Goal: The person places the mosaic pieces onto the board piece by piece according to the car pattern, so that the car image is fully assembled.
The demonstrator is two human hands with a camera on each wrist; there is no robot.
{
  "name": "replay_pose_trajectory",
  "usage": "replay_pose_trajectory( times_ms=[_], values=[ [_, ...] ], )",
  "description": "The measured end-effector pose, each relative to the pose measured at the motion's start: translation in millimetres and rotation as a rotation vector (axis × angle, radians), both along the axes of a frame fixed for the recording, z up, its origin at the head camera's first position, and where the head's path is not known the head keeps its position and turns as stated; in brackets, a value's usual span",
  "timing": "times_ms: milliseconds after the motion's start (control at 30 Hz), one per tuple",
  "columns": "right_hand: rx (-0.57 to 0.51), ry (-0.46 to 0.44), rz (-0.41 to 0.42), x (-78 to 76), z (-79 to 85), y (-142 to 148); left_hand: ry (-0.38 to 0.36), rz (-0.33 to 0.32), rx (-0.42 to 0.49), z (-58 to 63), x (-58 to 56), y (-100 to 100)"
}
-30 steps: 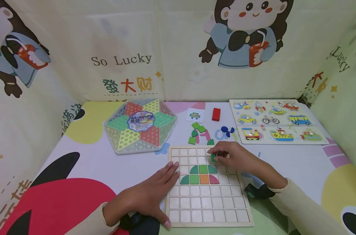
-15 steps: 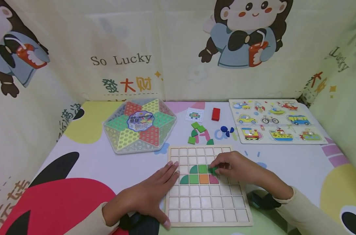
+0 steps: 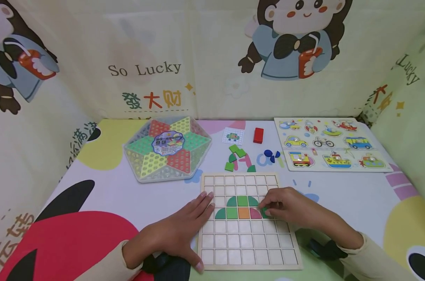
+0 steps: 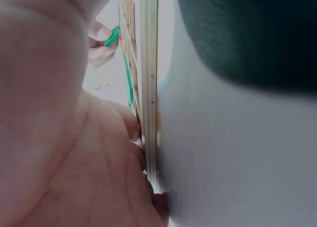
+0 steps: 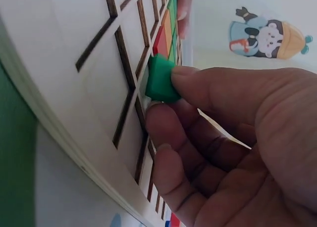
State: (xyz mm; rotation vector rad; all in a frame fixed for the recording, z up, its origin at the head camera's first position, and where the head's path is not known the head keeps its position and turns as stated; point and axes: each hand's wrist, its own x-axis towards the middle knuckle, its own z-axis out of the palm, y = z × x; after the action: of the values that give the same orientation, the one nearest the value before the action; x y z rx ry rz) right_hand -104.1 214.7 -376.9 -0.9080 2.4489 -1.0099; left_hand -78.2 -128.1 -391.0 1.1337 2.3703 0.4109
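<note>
A wooden grid board lies before me, with two rows of coloured pieces set in its squares. The upper row has a green square between two green quarter circles. Below it come a green quarter circle, a green square, an orange square and a pink quarter circle. My right hand pinches a green quarter-circle block between thumb and fingers, beside the pink piece at the grid. With straight, spread fingers my left hand rests along the board's left edge.
Behind the board lie loose green pieces and blue pieces. A pattern card and a red block are farther back. A hexagonal game box stands at left, a vehicle puzzle board at right.
My right hand has carried the green block from the upper part of the grid down and slightly right, to beside the pink piece. The left hand has stayed in place.
</note>
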Motion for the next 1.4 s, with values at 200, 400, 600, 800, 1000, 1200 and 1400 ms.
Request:
replay_pose_trajectory(
  times_ms=[200,400,600,800,1000,1200,1400],
  values=[
    [0.021,0.046,-0.01,2.3,0.2,2,-0.007,-0.001,0.016,0.1,-0.7,-1],
    [0.091,0.087,-0.072,4.6,1.1,-3,-0.013,-0.001,0.015,0.6,-0.6,-1],
    [0.143,0.106,-0.108,7.1,1.3,-6,-0.016,-0.001,0.017,1.1,-0.7,-1],
    [0.148,0.113,-0.115,7.2,0.3,-8,-0.026,0.004,0.015,1.1,-0.9,0],
    [0.087,0.081,-0.124,6.0,2.1,-8,-0.024,0.003,0.02,2.1,-0.7,0],
    [0.064,0.005,-0.159,2.9,10.3,-10,-0.029,0.004,0.024,1.6,-0.7,0],
    [0.034,0.017,-0.196,-5.4,13.5,-9,-0.028,0.003,0.022,0.3,-1.1,0]
  ],
)
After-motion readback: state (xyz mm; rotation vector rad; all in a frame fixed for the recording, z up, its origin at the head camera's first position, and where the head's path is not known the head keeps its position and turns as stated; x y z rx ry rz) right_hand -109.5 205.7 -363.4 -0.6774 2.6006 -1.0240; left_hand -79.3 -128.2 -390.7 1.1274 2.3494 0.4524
